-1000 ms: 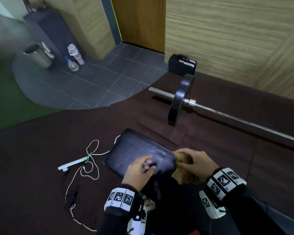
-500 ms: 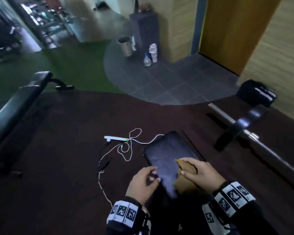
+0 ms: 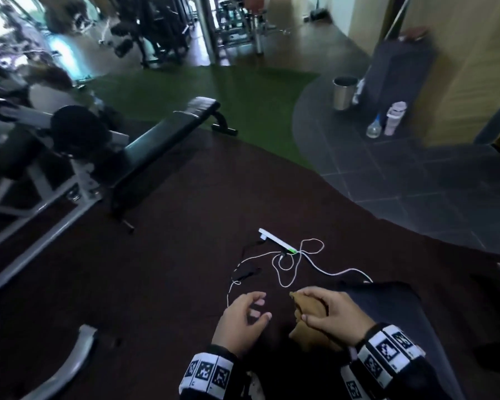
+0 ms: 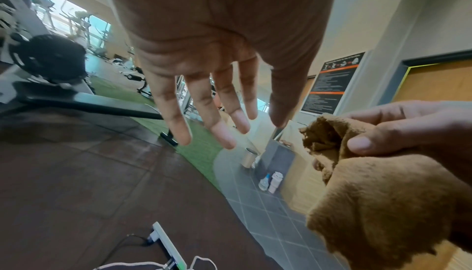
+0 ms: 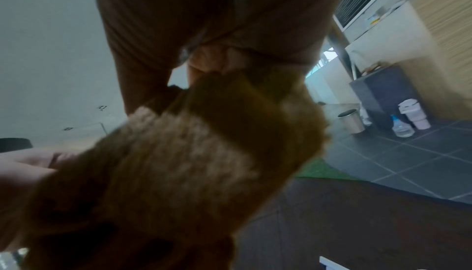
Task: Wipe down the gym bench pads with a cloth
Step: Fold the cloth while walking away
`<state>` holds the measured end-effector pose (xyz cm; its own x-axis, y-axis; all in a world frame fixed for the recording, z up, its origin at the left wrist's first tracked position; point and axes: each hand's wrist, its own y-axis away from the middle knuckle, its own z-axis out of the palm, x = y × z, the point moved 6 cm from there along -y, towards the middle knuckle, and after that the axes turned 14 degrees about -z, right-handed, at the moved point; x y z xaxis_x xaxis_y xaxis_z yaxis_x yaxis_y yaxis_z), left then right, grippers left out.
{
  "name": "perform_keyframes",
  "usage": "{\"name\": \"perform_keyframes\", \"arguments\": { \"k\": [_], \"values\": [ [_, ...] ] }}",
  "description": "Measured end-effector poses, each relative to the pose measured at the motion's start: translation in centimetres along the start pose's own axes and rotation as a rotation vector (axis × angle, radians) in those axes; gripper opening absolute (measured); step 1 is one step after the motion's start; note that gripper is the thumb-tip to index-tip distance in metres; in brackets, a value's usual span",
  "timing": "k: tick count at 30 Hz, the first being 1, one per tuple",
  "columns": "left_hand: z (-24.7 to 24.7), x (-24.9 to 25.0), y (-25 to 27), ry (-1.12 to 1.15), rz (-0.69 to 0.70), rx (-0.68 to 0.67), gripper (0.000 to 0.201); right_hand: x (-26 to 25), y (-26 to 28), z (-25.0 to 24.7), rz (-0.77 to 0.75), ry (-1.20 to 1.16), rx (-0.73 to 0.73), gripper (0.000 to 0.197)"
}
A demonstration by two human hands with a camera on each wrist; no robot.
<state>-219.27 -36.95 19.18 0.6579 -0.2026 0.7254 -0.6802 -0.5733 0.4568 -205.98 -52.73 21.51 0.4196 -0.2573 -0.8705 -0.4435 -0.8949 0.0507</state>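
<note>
My right hand (image 3: 326, 314) grips a bunched brown cloth (image 3: 308, 313) in the air beside the near black bench pad (image 3: 399, 310), which lies low at the right. The cloth (image 4: 378, 199) fills the lower right of the left wrist view and, blurred, most of the right wrist view, where the cloth (image 5: 163, 169) hangs under my fingers. My left hand (image 3: 243, 316) hovers empty to the left of the cloth, fingers (image 4: 204, 117) spread and straight. A second long black bench (image 3: 162, 140) stands further off at the upper left.
A white power strip (image 3: 276, 241) with tangled white cable (image 3: 309, 261) lies on the dark floor just ahead of my hands. Grey machine frames (image 3: 35, 180) stand at the left. A steel bin (image 3: 344, 92) and bottles (image 3: 394, 118) sit on grey tiles at the right.
The view has swung left, so the barbell has left the frame and the far bench has come in. Both hands have come off the near pad, my right still holding the cloth.
</note>
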Motion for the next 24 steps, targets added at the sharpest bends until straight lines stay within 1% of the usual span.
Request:
{"name": "perform_keyframes", "arguments": {
  "k": [4,6,10,13,16,20,24],
  "values": [
    [-6.4,-2.0,-3.3,-0.013,-0.020,0.030,0.035,-2.3,-7.0,3.6,-0.040,0.012,-0.048,0.036],
    [-8.9,-2.8,-4.8,-0.043,-0.015,0.046,0.034,-2.9,-9.8,4.9,-0.045,0.034,-0.066,0.040],
    [-12.7,-3.2,-7.5,-0.062,-0.029,0.097,0.032,-3.6,-14.7,5.9,-0.044,0.050,-0.105,0.043],
    [-14.4,-3.0,-10.0,-0.039,-0.042,0.107,0.032,-3.4,-18.0,5.6,-0.026,0.042,-0.105,0.041],
    [-15.5,-2.3,-13.4,-0.077,-0.063,0.105,0.030,-2.6,-21.8,4.6,-0.006,0.040,-0.103,0.041],
    [-16.6,-0.4,-19.0,-0.130,-0.073,0.107,0.029,-1.3,-27.9,2.3,-0.030,0.101,-0.123,0.046],
    [-18.0,2.4,-25.0,-0.180,-0.090,0.130,0.030,-0.4,-34.6,-0.5,-0.036,0.156,-0.180,0.041]
  ]
}}
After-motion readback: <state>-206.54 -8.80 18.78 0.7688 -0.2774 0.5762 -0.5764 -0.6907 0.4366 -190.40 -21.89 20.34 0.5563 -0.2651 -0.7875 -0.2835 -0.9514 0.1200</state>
